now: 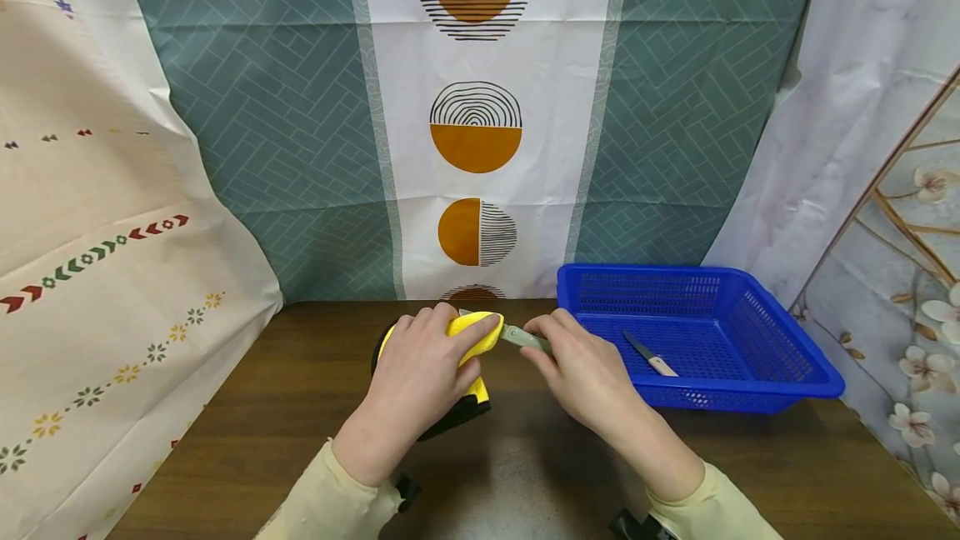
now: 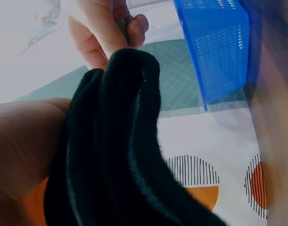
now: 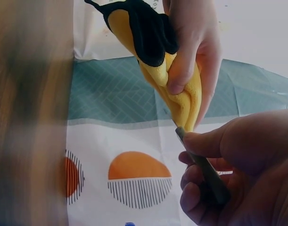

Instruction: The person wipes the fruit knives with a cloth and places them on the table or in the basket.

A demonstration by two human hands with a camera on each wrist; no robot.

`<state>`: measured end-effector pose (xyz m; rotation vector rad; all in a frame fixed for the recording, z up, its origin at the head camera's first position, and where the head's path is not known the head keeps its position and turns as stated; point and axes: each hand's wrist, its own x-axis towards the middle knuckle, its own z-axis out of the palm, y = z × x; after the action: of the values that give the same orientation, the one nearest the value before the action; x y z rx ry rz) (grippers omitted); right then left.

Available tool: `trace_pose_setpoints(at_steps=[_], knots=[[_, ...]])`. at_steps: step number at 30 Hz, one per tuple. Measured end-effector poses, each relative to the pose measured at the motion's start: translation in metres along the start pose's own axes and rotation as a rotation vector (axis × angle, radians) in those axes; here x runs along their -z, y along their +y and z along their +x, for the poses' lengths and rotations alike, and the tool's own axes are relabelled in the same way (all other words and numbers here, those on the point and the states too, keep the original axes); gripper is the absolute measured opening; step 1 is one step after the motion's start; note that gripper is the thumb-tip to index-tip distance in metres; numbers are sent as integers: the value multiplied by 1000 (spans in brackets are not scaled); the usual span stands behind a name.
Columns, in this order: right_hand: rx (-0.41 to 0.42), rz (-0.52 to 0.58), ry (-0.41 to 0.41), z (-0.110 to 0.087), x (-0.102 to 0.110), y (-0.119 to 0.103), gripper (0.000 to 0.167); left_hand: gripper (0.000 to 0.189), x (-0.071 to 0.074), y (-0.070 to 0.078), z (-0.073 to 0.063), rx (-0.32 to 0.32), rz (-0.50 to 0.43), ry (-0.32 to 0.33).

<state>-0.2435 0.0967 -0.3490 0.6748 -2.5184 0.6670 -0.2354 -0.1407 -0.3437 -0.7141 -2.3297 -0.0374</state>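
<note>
My left hand [image 1: 420, 373] grips a folded yellow cloth [image 1: 487, 342] with dark edging above the table. In the left wrist view the cloth's dark edging [image 2: 118, 141] fills the middle. A knife with a green handle [image 1: 527, 338] is in my right hand [image 1: 588, 369], thumb and fingers curled round the handle. In the right wrist view the cloth [image 3: 188, 106] is pinched about the blade, close to the front end of the knife handle [image 3: 207, 174]. Most of the blade is hidden; a small bit shows past the cloth's far side in the head view.
To the right stands a blue plastic basket [image 1: 806, 361] with perforated walls. Inside it lies another knife [image 1: 662, 365] with a pale handle and dark blade. The brown wooden table [image 1: 292, 440] meets a patterned curtain [image 1: 277, 148] at the back, with more printed cloth on both sides.
</note>
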Motion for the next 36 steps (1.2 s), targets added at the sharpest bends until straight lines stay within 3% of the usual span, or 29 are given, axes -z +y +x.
trace_pose_setpoints(at_steps=[10, 36], knots=[[15, 10, 20, 0, 0, 1, 16, 52, 1, -9, 0, 28, 15, 12], [13, 1, 17, 0, 1, 1, 15, 50, 5, -33, -3, 183, -4, -68]])
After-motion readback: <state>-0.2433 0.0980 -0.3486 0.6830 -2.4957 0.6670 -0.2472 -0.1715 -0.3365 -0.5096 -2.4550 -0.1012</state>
